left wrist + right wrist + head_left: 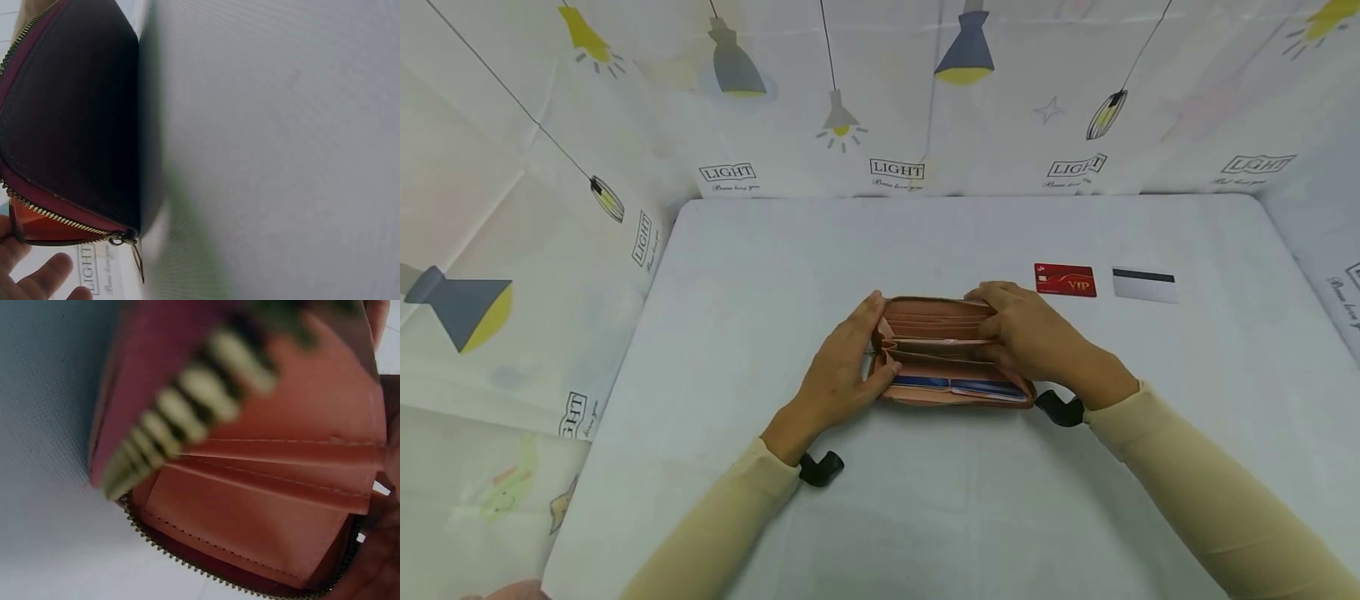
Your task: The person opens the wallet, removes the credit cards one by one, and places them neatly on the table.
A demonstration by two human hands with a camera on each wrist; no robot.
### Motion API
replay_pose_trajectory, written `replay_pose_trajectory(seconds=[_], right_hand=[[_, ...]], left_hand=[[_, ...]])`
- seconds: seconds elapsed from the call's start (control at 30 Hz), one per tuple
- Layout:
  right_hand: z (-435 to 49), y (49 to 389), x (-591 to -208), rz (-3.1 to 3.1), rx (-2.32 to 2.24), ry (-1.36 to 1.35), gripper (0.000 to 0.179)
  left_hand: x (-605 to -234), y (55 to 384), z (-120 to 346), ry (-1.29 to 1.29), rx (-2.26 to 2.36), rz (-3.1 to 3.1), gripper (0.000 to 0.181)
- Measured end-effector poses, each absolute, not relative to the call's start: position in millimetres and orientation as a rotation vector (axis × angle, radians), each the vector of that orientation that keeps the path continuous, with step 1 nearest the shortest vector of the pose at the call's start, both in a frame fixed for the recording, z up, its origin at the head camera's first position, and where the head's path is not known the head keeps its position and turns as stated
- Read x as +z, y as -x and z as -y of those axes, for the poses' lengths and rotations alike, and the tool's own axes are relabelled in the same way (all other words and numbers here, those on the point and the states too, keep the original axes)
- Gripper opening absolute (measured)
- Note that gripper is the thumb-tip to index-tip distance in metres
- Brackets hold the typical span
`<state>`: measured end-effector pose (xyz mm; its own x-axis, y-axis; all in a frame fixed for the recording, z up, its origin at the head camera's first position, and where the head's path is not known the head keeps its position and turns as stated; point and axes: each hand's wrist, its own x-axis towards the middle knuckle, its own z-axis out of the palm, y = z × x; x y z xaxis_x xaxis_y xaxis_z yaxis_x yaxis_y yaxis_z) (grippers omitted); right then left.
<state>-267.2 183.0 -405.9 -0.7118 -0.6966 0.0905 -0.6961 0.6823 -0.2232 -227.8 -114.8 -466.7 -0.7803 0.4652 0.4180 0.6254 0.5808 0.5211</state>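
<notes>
An unzipped pinkish-brown wallet point(936, 307) stands spread open at mid-table, its card slots and divided compartments facing up. Blue cards point(988, 389) sit in the slots along its near side. My left hand point(842, 358) grips the wallet's left end, thumb over the near edge and fingers at the far corner. At the right end, my right hand point(1037, 333) holds the wallet, with fingers at the far panel and others reaching inside. The left wrist view shows the wallet's dark outer side point(75, 119) and brass zipper point(62, 215); the right wrist view shows stitched inner pockets point(275, 481).
To the right beyond the wallet lie a red VIP card point(1065, 280) and a white card point(1145, 287) with a black stripe. The white table point(760, 275) is bordered by lamp-printed cloth point(820, 167) at the back and sides. Black curved pieces point(822, 469) show at both wrists.
</notes>
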Motion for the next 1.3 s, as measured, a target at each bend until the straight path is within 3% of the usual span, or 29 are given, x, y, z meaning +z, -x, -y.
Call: replay_pose_trajectory(seconds=[0.27,0.53,0.83,1.07,1.3], right_hand=[[-182,266,-402,-2.89,-0.611,1.001,0.019],[-169,264,-398,-2.957,-0.414,0.856,0.016],[-163,268,-401,-3.014,-0.343,0.998,0.011],[-172,263,-401,-3.025,-0.469,1.059,0.021],[-171,263,-398,-3.051,-0.463,0.987,0.022]], left_hand=[[-466,227,115,0.889,-0.994,2.59,0.083],[-463,225,116,0.879,-0.997,2.597,0.082],[-466,224,115,0.909,-0.956,2.572,0.082],[-465,224,116,0.904,-0.937,2.563,0.083],[-464,224,115,0.909,-0.956,2.569,0.083]])
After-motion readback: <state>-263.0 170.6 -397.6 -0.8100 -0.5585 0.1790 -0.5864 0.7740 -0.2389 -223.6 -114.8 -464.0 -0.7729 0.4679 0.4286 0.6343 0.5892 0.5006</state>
